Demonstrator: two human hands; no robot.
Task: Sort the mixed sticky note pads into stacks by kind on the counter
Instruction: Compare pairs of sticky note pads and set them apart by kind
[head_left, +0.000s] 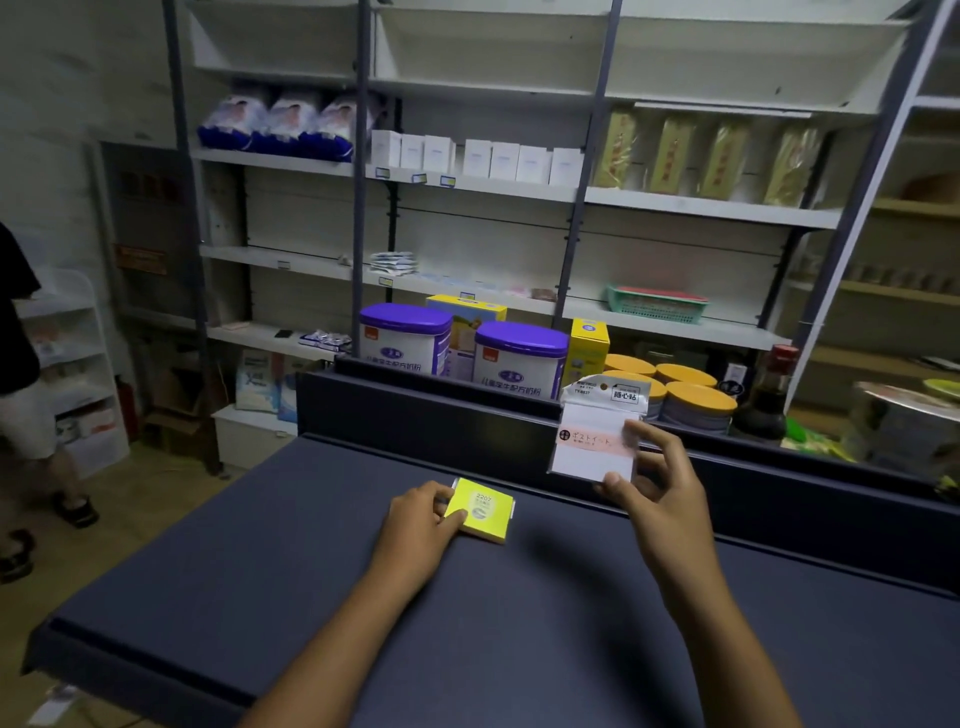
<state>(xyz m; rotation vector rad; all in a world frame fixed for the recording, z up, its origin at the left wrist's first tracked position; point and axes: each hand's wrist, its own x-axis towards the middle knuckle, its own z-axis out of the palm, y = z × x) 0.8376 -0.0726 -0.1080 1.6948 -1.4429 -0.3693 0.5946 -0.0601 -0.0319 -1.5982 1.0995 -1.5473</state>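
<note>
A yellow sticky note pad (485, 506) lies on the dark blue counter (260, 571) near its raised back edge. My left hand (418, 525) grips the pad's left side, thumb on top. My right hand (652, 491) holds a white sticky note pad in a clear hanging packet (592, 441) up in the air, to the right of the yellow pad and in front of the counter's back wall. The packet has a pink band across it and a printed header card on top.
Behind the counter wall stand two purple-lidded tins (519, 358), yellow boxes (589, 343) and orange-lidded tins (696, 400). Shelving with goods fills the back. A person (21, 364) stands at the far left on the floor.
</note>
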